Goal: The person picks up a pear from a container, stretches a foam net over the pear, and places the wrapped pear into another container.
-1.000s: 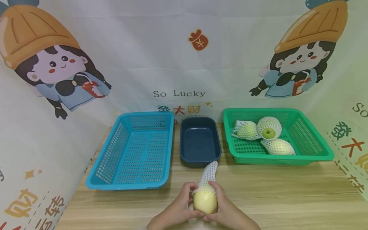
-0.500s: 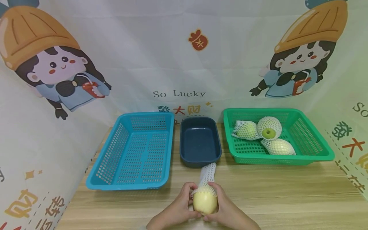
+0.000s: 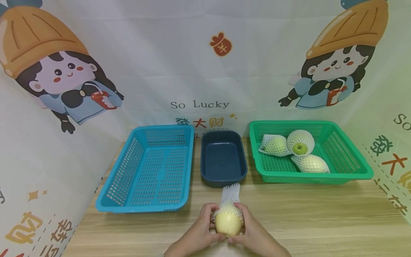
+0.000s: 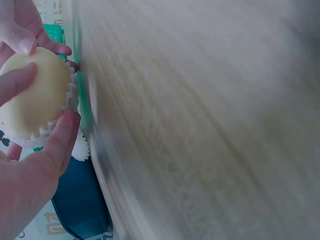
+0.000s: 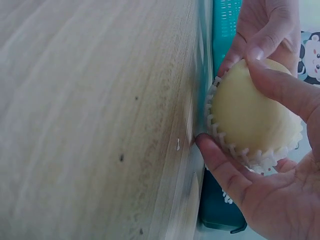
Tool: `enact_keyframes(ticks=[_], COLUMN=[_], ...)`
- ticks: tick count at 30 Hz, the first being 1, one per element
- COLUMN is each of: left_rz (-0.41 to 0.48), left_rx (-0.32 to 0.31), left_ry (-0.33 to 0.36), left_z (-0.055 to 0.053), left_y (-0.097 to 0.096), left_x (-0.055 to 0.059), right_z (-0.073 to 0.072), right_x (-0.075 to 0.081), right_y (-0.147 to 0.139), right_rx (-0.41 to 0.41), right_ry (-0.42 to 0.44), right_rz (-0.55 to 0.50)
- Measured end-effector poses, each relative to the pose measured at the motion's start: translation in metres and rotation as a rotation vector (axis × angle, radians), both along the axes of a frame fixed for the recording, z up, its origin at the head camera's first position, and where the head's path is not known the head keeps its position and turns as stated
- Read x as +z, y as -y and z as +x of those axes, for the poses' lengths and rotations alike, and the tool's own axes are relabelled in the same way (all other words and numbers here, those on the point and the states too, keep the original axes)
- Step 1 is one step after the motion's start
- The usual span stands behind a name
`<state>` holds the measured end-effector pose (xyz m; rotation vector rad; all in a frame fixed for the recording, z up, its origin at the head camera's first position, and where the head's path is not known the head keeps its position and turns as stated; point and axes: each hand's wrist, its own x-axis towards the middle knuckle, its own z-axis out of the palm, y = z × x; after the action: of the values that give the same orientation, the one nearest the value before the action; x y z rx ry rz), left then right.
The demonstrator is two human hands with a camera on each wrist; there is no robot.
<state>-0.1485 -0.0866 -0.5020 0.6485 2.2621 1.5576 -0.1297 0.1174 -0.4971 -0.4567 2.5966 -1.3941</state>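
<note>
Both hands hold a pale yellow, round fruit [image 3: 228,224] low over the front of the table. A white foam net sleeve [image 3: 230,194] covers its far side, with the loose end stretching toward the navy tub. My left hand [image 3: 203,226] grips the fruit from the left, and my right hand [image 3: 250,228] grips it from the right. Both thumbs press the bare near face of the fruit [image 4: 42,95] in the left wrist view. From the right wrist, the net's toothed edge [image 5: 220,132] shows around the fruit, with fingers on the mesh.
Behind the hands stands a navy tub [image 3: 205,175]. A blue slotted basket [image 3: 154,206] is on the left. The green basket [image 3: 321,176] at the right holds several net-sleeved fruits [image 3: 301,142]. A printed cloth [image 3: 154,71] hangs behind the wooden table [image 3: 305,210].
The net's loose end has swung slightly left and spread wider. The fruit has shifted a little upward in the head view; both hands keep their grip.
</note>
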Motion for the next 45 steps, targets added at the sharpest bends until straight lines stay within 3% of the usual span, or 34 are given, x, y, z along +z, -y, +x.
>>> enact_keyframes(ticks=[6, 15, 25, 36, 45], left_rz=[0.059, 0.057, 0.134, 0.131, 0.098], left_rx=[0.009, 0.11, 0.148, 0.188, 0.228], left_ry=[0.023, 0.008, 0.022, -0.003, -0.035], left_z=[0.0007, 0.0013, 0.0011, 0.0029, 0.0048], left_y=[0.0013, -0.0006, -0.0027, -0.0054, -0.0084], left_x=[0.0004, 0.0003, -0.0001, 0.0024, 0.0019], right_z=[0.0016, 0.0007, 0.0023, 0.0039, 0.0058], right_x=[0.0031, -0.0008, -0.0037, -0.0005, -0.0001], right_y=[0.0011, 0.0006, 0.0063, 0.0077, 0.0099], right_rx=[-0.045, -0.075, -0.208, -0.267, -0.289], right_ry=[0.012, 0.029, -0.016, -0.025, -0.03], right_rz=[-0.034, -0.166, -0.237, -0.211, -0.288])
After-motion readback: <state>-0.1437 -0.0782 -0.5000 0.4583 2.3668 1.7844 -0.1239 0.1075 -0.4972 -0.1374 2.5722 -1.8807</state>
